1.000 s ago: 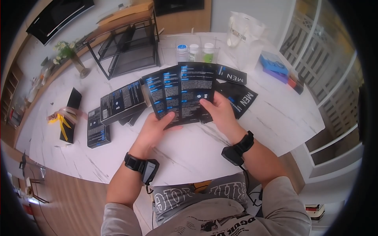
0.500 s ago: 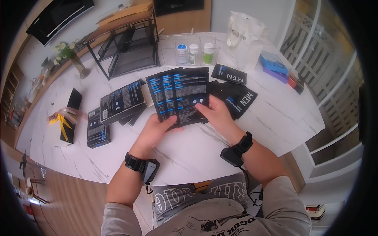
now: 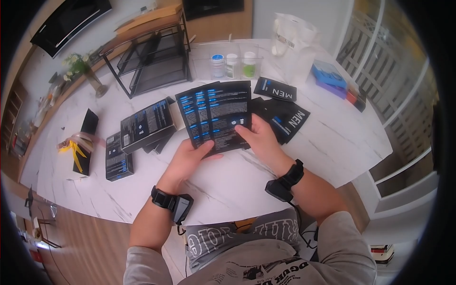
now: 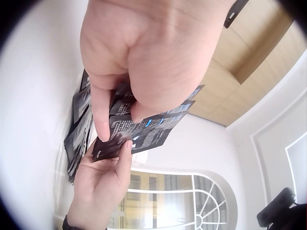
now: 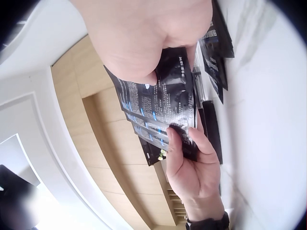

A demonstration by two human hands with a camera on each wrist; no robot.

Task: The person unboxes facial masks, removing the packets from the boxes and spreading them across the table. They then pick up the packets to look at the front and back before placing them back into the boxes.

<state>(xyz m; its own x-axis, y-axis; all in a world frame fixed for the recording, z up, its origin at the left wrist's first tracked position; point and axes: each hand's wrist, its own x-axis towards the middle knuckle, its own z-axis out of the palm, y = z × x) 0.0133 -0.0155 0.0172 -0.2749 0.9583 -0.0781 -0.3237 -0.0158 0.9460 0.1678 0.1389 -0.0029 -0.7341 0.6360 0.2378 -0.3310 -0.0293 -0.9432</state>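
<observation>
Several flat black sachets (image 3: 228,107) with white and blue print are held up in an overlapping fan, printed backs toward the head camera. My left hand (image 3: 186,156) pinches their lower left part, thumb in front and fingers behind. At the lower right, my right hand (image 3: 263,137) grips them the same way, its thumb lying across the front sachet. In the right wrist view, staggered edges of the sachets (image 5: 168,105) show between both hands. More black sachets (image 3: 288,118) marked MEN lie on the table just beyond my right hand.
Black printed boxes (image 3: 147,124) are stacked to the left, one open-ended, near a box with a yellow ribbon (image 3: 78,154). Behind stand a clear organizer (image 3: 202,69) with bottles, a black mesh rack (image 3: 156,71), a white paper bag (image 3: 294,52) and a blue box (image 3: 328,75).
The fanned sachets have been drawn closer together into a narrower fan, and my right hand has shifted slightly left with them. Both hands keep their hold.
</observation>
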